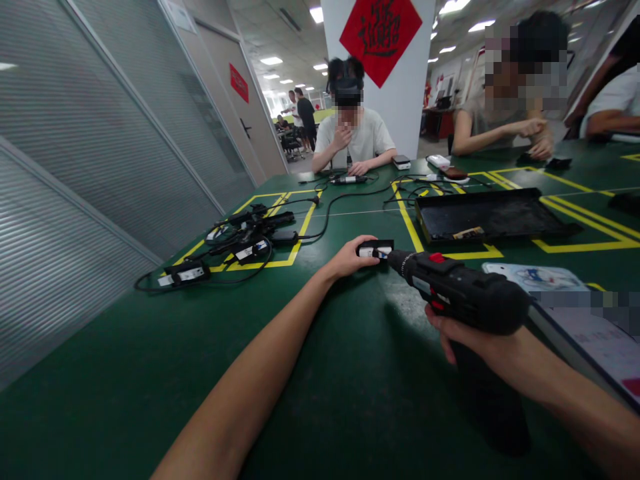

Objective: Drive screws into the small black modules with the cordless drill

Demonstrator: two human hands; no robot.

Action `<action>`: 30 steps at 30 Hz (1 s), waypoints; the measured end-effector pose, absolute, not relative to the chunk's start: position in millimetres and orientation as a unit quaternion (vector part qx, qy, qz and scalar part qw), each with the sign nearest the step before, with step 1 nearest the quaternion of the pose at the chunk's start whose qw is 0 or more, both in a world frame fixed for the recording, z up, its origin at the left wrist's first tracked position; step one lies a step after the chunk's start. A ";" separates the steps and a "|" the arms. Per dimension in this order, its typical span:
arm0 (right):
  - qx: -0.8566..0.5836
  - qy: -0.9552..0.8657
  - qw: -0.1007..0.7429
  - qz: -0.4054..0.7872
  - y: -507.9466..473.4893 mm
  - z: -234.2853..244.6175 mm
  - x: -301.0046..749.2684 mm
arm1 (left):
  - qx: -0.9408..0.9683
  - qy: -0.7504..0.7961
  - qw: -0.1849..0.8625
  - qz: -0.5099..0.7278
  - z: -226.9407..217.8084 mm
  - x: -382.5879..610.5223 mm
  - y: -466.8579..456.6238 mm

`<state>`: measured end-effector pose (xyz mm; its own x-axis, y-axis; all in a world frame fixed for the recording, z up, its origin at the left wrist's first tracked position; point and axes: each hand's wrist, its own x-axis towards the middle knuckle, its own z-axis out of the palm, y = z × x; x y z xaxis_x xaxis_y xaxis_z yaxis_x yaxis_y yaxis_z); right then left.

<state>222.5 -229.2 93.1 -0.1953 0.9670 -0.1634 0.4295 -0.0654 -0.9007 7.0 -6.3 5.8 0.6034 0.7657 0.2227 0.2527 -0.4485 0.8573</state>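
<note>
My left hand [350,259] reaches across the green table [350,373] and its fingers pinch a small black block with a white label [375,250], holding it on the tabletop. My right hand [480,343] grips a black power screwdriver with a red switch [460,293]. The tool's tip points left and touches the right end of the small block.
A heap of black adapters and cables [245,237] lies at the left inside yellow tape lines. A black tray [490,215] sits at the right rear. A printed sheet [575,307] lies under my right forearm. Other people sit along the far edge.
</note>
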 end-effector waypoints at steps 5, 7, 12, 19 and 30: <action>-0.564 -0.606 0.299 0.474 -229.8 92.0 222.4 | 0.795 0.327 0.411 0.303 5.8 6.8 -6.1; -0.572 -0.603 0.297 0.470 -229.4 91.6 221.8 | 0.795 0.327 0.409 0.306 5.5 6.5 -5.6; -0.567 -0.608 0.298 0.469 -230.0 94.0 221.1 | 0.795 0.325 0.410 0.307 5.2 6.1 -5.4; -0.569 -0.619 0.287 0.459 -231.1 96.3 221.6 | 0.788 0.338 0.417 0.300 9.0 7.5 -9.3; -0.577 -0.624 0.287 0.442 -230.6 96.1 219.3 | 0.788 0.338 0.416 0.304 7.7 7.5 -8.1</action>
